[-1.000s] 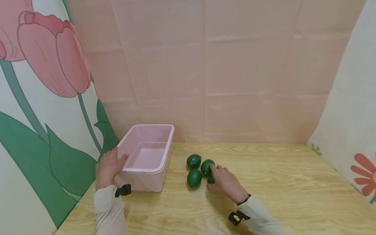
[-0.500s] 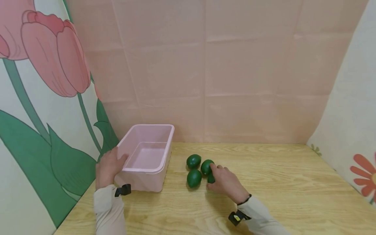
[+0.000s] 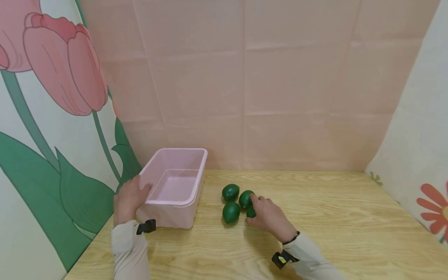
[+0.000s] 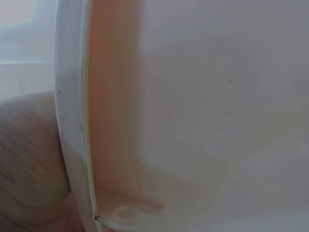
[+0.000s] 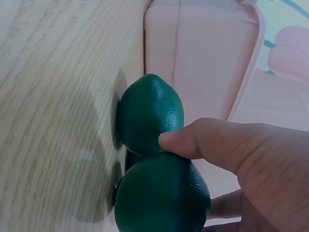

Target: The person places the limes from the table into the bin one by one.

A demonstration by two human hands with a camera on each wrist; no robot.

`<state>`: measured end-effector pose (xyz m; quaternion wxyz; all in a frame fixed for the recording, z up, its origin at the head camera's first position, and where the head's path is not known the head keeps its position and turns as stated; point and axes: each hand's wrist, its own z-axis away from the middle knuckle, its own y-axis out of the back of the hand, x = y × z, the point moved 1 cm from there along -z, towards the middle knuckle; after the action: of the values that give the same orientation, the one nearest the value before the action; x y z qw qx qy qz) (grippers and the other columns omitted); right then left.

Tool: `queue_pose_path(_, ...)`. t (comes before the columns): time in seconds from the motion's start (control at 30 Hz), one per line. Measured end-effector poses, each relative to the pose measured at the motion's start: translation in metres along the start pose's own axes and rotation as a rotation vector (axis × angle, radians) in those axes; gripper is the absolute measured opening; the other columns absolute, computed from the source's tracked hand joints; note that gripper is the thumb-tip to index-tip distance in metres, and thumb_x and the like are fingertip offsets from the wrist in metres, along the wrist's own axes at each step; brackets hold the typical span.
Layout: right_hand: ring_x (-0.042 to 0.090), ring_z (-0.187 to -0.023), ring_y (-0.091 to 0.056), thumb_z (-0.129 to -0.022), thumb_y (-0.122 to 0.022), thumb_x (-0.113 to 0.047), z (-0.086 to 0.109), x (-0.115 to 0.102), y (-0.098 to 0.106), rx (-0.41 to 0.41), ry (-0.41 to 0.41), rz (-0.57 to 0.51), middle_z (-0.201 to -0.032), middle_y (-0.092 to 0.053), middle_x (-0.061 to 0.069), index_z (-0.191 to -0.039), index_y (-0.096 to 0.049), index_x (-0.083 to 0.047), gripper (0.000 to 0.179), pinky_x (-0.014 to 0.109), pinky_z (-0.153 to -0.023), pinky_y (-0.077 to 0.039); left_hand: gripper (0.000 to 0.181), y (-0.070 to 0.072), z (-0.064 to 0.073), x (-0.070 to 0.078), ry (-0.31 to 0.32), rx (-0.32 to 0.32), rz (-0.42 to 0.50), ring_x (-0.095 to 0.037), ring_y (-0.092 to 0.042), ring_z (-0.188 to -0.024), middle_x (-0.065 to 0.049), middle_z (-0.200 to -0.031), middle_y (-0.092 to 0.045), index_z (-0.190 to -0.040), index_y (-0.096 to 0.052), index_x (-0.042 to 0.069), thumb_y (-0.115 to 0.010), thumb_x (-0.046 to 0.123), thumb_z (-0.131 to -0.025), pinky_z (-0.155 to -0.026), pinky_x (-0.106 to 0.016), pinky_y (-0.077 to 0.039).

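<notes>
Four-sided and pink, a plastic bin (image 3: 190, 210) stands on the wooden table. My left hand (image 3: 130, 198) grips its left rim near the front corner, and the left wrist view shows that rim (image 4: 72, 111) in front of the hand. Right of the bin lie several glossy dark green limes: a back one (image 3: 230, 192), a front one (image 3: 231, 212) and one (image 3: 246, 199) at my fingertips. My right hand (image 3: 270, 218) holds another lime (image 5: 161, 193) between thumb and fingers, low over the table; the hand covers most of it in the head view.
The pale wood table (image 3: 332, 217) extends to the right of the limes. A pink cloth backdrop (image 3: 280, 97) rises behind it. Flower-printed panels stand at both sides, the left one (image 3: 66, 163) close to the bin and my left hand.
</notes>
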<state>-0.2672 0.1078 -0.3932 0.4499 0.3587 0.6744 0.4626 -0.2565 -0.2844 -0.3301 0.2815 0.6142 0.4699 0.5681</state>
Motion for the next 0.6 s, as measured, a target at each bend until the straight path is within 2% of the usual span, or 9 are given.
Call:
queue_pose_path(0.23,0.023,-0.076,-0.056,-0.077,-0.081,-0.027,-0.0001,-0.0014,0.0007,0.045,0.030,0.012,-0.095,-0.063,0.014,-0.124,-0.056,0.001,0.060,0.038,-0.060,-0.048,0.058,0.0006,-0.0007,0.0004,-0.005,0.002,-0.004,-0.055,-0.048,-0.120,-0.038,-0.135,-0.049,-0.141,-0.040,-0.010,-0.046,0.032,-0.101,-0.093,-0.071,-0.037)
queue_pose_path(0.6,0.021,-0.076,-0.055,-0.077,-0.083,-0.031,-0.0015,-0.0016,-0.0001,0.071,0.038,0.005,-0.093,-0.062,0.011,-0.123,-0.058,0.002,0.061,0.036,-0.060,-0.048,0.056,-0.0005,-0.0004,-0.0002,-0.003,0.005,0.008,-0.054,-0.050,-0.118,-0.037,-0.133,-0.050,-0.140,-0.041,-0.010,-0.046,0.031,-0.101,-0.092,-0.071,-0.038)
